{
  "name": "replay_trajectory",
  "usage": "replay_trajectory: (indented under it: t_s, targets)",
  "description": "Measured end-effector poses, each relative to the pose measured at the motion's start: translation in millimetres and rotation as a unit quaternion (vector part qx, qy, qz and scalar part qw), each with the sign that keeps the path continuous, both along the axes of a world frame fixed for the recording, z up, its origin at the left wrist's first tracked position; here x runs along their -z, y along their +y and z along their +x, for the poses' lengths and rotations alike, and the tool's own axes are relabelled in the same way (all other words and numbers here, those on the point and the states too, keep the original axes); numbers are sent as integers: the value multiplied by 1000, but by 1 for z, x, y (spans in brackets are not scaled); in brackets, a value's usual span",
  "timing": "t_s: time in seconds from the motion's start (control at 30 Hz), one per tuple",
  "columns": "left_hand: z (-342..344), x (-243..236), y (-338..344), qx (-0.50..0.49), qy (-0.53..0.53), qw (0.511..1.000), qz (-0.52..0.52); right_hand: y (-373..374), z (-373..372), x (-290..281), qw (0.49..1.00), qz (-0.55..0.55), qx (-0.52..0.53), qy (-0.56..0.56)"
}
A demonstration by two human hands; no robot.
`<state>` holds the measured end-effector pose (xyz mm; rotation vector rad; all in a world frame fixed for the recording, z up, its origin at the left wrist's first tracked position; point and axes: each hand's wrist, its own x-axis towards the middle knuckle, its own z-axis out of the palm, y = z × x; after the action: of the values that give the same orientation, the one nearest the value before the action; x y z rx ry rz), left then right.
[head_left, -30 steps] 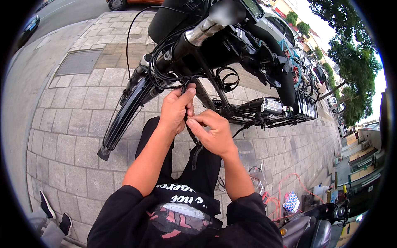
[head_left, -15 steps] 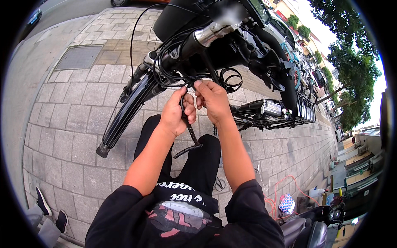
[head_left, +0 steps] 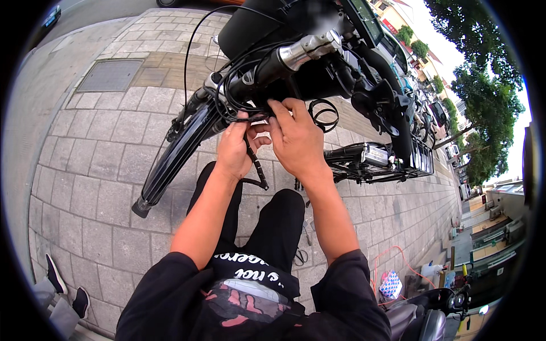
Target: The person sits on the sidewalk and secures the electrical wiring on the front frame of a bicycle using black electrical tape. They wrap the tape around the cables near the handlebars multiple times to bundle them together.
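Observation:
A black bicycle stands in front of me, its front tyre [head_left: 173, 156] slanting down to the left and its silver stem [head_left: 310, 48] above. A bundle of thin black cables [head_left: 236, 94] loops around the head of the frame. My left hand [head_left: 234, 146] is closed on a black ribbed cable [head_left: 257, 169] that hangs down below my fingers. Beside it, my right hand [head_left: 297, 139] pinches the cable bundle with its fingertips, just under the frame. The two hands touch each other.
The bicycle's rear rack [head_left: 378, 156] reaches right over grey paving [head_left: 85, 170]. Scissors [head_left: 300, 257] lie by my knee. An orange cord [head_left: 398, 256] and a checkered box [head_left: 391, 283] lie at the right, a scooter [head_left: 432, 321] below. Another person's shoes [head_left: 62, 287] show bottom left.
Both hands have risen from in front of my knee to the cable bundle at the frame's head. The right hand moved up beside the left, and the ribbed cable came along.

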<state>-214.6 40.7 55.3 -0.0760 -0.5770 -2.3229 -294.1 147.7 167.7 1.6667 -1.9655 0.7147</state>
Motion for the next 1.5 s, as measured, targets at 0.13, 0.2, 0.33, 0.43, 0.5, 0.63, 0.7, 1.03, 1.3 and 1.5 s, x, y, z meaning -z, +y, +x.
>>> replay_trajectory:
  t_s: [0.13,0.2,0.33,0.43,0.5,0.63,0.7,1.03,1.3,1.5]
  targets:
    - [-4,1,8,-39,44,998,-9,-3,-8,-1,1000,14,-13,5]
    - [-4,2,9,-50,65,996,-24,-2,-4,-8,997,55,5,-60]
    - [4,-3,11,-22,55,998,-5,-3,-8,-14,989,51,-43,-136]
    - [6,-3,11,-3,22,999,-26,-5,-14,-21,982,88,-54,-158]
    - [7,0,6,37,16,999,-19,-6,-7,-32,975,132,-39,-175]
    - [5,12,-2,74,26,997,20,-12,-22,-29,943,138,-104,-285]
    - [6,16,-5,43,7,999,-10,-11,-26,-24,932,148,-97,-317]
    - [3,-24,-6,-17,-167,986,15,-12,-16,-49,862,202,-73,-459]
    - [6,-34,-1,119,86,983,110,-21,-12,-33,869,140,-95,-465]
    - [11,-17,5,-5,9,999,32,-6,-22,0,805,55,-205,-553]
